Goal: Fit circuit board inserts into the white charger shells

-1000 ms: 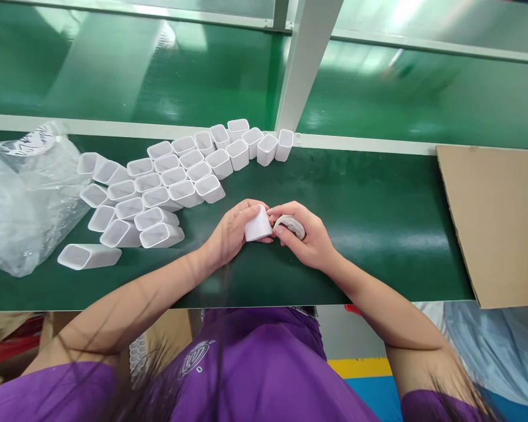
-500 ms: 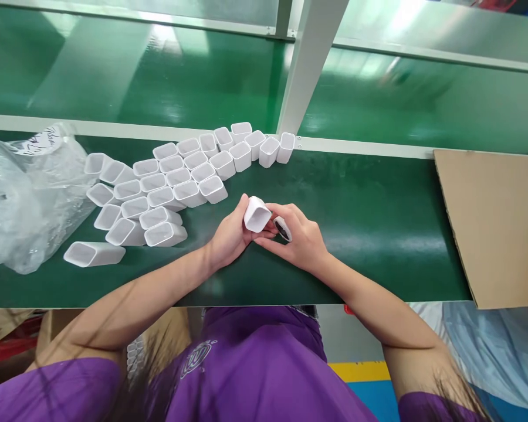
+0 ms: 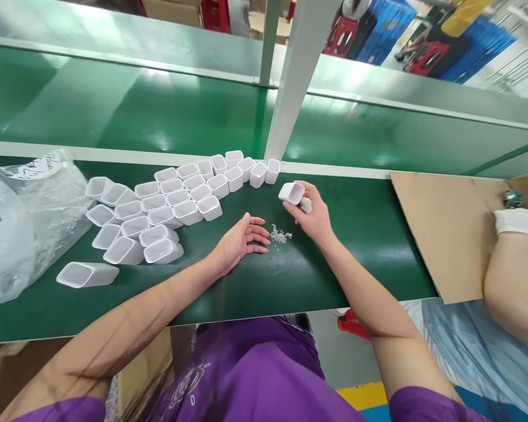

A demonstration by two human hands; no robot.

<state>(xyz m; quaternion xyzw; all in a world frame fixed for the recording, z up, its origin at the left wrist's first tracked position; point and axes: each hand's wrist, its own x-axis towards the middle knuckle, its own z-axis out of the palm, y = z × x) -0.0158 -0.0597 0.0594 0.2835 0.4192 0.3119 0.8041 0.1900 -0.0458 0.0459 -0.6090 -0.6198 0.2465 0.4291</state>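
While the left hand [image 3: 242, 240] rests open and empty on the green table [image 3: 369, 234], the right hand [image 3: 310, 212] grips a white cup [image 3: 291, 192] above it, near the rows; light, stiff plastic, probably best pinched by its walls.

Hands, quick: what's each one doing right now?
Left hand: open, flat on the green table, holding nothing.
Right hand: closed on a white plastic cup.
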